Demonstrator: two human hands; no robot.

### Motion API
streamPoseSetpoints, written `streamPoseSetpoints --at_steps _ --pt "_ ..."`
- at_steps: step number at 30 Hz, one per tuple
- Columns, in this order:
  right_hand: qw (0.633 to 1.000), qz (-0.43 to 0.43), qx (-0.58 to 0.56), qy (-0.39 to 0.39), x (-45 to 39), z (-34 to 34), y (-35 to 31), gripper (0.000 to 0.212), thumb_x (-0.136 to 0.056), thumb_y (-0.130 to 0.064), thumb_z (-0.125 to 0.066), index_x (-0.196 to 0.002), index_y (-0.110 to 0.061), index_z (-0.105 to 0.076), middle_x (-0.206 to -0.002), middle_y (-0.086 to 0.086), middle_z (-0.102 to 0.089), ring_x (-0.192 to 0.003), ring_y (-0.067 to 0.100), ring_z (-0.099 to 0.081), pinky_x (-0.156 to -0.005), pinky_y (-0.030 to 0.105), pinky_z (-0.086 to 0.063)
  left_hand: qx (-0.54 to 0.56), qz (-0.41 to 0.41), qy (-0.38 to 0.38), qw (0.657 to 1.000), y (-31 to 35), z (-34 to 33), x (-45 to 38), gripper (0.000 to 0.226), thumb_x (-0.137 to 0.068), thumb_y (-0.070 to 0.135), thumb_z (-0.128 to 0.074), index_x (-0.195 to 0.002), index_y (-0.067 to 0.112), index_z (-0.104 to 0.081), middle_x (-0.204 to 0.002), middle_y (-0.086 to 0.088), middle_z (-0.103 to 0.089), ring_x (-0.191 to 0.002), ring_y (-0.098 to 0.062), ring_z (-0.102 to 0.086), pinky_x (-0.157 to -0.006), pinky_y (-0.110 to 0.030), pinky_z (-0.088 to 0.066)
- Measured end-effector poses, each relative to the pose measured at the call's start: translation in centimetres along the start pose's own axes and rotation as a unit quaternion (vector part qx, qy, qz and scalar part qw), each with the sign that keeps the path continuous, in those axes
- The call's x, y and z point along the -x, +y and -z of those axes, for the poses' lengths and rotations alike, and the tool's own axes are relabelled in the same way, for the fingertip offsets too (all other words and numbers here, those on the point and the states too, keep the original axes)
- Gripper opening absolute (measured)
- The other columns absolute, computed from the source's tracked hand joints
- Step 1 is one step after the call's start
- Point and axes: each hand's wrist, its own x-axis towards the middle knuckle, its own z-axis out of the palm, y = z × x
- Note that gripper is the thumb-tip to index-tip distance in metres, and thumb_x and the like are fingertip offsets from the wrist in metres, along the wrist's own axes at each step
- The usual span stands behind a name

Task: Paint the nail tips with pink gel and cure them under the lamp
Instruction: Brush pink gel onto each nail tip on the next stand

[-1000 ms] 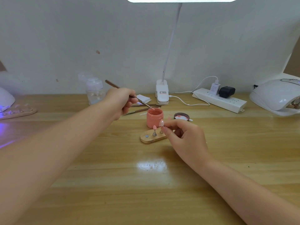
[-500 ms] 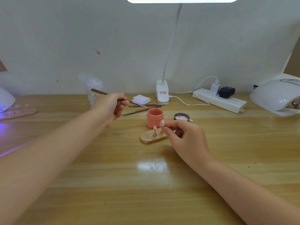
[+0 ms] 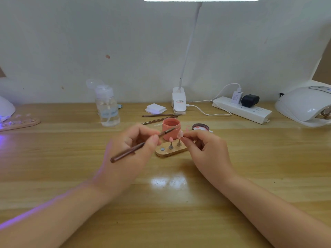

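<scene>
My left hand (image 3: 132, 151) holds a brown nail brush (image 3: 141, 145), its tip pointing right in front of the open pink gel jar (image 3: 171, 128). My right hand (image 3: 206, 149) pinches a pale pink nail tip (image 3: 180, 134) on its metal stand. A second pink nail tip (image 3: 171, 139) stands on the small wooden holder (image 3: 171, 151) between my hands. The jar's lid (image 3: 200, 127) lies to the right of the jar. A white curing lamp (image 3: 304, 104) sits at the far right.
A clear pump bottle (image 3: 107, 106) stands at back left; two spare brushes (image 3: 159, 117) and white wipes (image 3: 155, 107) lie behind the jar. A clip desk lamp (image 3: 179, 102) and power strip (image 3: 241, 109) line the wall. Another lamp (image 3: 6, 108) glows purple over a wooden holder (image 3: 19, 122) at far left.
My left hand has come back from the rear left toward me and to the right, bringing the brush tip close to the nail tip. My right hand has stayed on the nail tip.
</scene>
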Motion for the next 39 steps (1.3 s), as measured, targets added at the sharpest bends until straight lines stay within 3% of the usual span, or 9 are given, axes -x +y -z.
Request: streamPoseSetpoints --at_steps 4,8,12,15,22,24,28,35,39 --pt "1.0 0.009 0.013 0.007 -0.03 -0.06 -0.05 0.01 -0.085 -0.007 -0.071 -0.09 -0.013 -0.076 -0.06 -0.022 -0.054 -0.056 -0.001 -0.051 -0.057 0.006 -0.034 -0.082 -0.072 -0.023 0.994 -0.05 -0.37 0.95 0.01 -0.085 0.033 -0.06 -0.092 0.034 -0.067 -0.086 0.013 -0.072 -0.079 -0.003 -0.067 -0.068 -0.009 -0.046" --pt "1.0 0.007 0.013 0.008 -0.01 -0.09 -0.07 0.01 -0.085 -0.007 -0.072 -0.09 -0.015 -0.075 -0.067 -0.021 -0.059 -0.057 -0.003 -0.051 -0.058 0.005 -0.035 -0.118 -0.106 -0.021 0.987 -0.13 -0.51 1.02 0.013 -0.086 0.02 -0.063 -0.096 0.028 -0.068 -0.083 0.011 -0.071 -0.077 -0.003 -0.066 -0.068 -0.01 -0.046" --pt "1.0 0.008 0.021 0.012 -0.06 -0.09 -0.07 0.01 -0.084 -0.007 -0.072 -0.089 -0.015 -0.075 -0.063 -0.023 -0.056 -0.058 -0.003 -0.052 -0.058 0.005 -0.036 -0.127 -0.119 -0.047 0.984 -0.15 -0.44 1.09 0.016 -0.088 0.029 -0.06 -0.094 0.019 -0.071 -0.078 0.008 -0.07 -0.074 -0.005 -0.064 -0.067 -0.011 -0.045" --pt "1.0 0.007 0.024 0.011 -0.09 -0.11 -0.06 0.009 -0.084 -0.007 -0.072 -0.088 -0.014 -0.075 -0.06 -0.023 -0.053 -0.059 -0.003 -0.051 -0.058 0.006 -0.035 -0.112 -0.128 -0.047 0.984 -0.02 -0.32 1.33 0.019 -0.085 0.031 -0.053 -0.086 0.019 -0.068 -0.073 0.001 -0.07 -0.073 -0.012 -0.065 -0.066 -0.02 -0.049" --pt "1.0 0.004 0.023 -0.007 0.01 0.0 -0.07 0.01 -0.085 -0.009 -0.071 -0.091 -0.016 -0.076 -0.067 -0.019 -0.06 -0.059 -0.002 -0.05 -0.059 0.006 -0.036 -0.097 -0.077 -0.012 0.992 -0.02 -0.5 1.22 0.01 -0.087 0.027 -0.061 -0.093 0.033 -0.066 -0.085 0.013 -0.071 -0.08 -0.005 -0.066 -0.068 -0.008 -0.045" --pt "1.0 -0.004 0.018 -0.007 0.01 -0.01 -0.1 0.009 -0.085 -0.009 -0.071 -0.09 -0.016 -0.075 -0.07 -0.016 -0.064 -0.059 -0.001 -0.05 -0.059 0.007 -0.036 -0.106 -0.076 -0.026 0.991 -0.15 -0.51 1.2 0.012 -0.087 0.024 -0.06 -0.093 0.032 -0.067 -0.082 0.011 -0.072 -0.08 -0.007 -0.066 -0.069 -0.011 -0.046" --pt "1.0 -0.004 0.02 0.001 -0.05 0.03 -0.09 0.009 -0.085 -0.008 -0.071 -0.09 -0.014 -0.076 -0.056 -0.023 -0.051 -0.057 -0.002 -0.05 -0.058 0.005 -0.034 -0.1 -0.097 -0.033 0.99 -0.16 -0.25 1.32 0.015 -0.084 0.031 -0.054 -0.084 0.022 -0.066 -0.077 0.004 -0.068 -0.075 -0.012 -0.064 -0.066 -0.01 -0.044" --pt "0.999 -0.002 0.033 -0.011 0.05 0.04 -0.16 0.01 -0.086 -0.01 -0.07 -0.092 -0.016 -0.075 -0.073 -0.017 -0.062 -0.064 -0.001 -0.051 -0.062 0.006 -0.036 -0.092 -0.069 -0.017 0.993 0.0 -0.52 1.21 0.011 -0.088 0.026 -0.06 -0.093 0.034 -0.066 -0.083 0.011 -0.071 -0.079 -0.006 -0.065 -0.068 -0.008 -0.045" --pt "0.999 -0.003 0.038 -0.006 0.01 0.05 -0.15 0.01 -0.085 -0.009 -0.07 -0.091 -0.016 -0.075 -0.07 -0.019 -0.059 -0.063 -0.002 -0.051 -0.06 0.007 -0.036 -0.111 -0.087 -0.04 0.989 -0.17 -0.43 1.36 0.01 -0.085 0.018 -0.06 -0.086 0.024 -0.067 -0.077 0.006 -0.069 -0.076 -0.011 -0.065 -0.066 -0.009 -0.045"
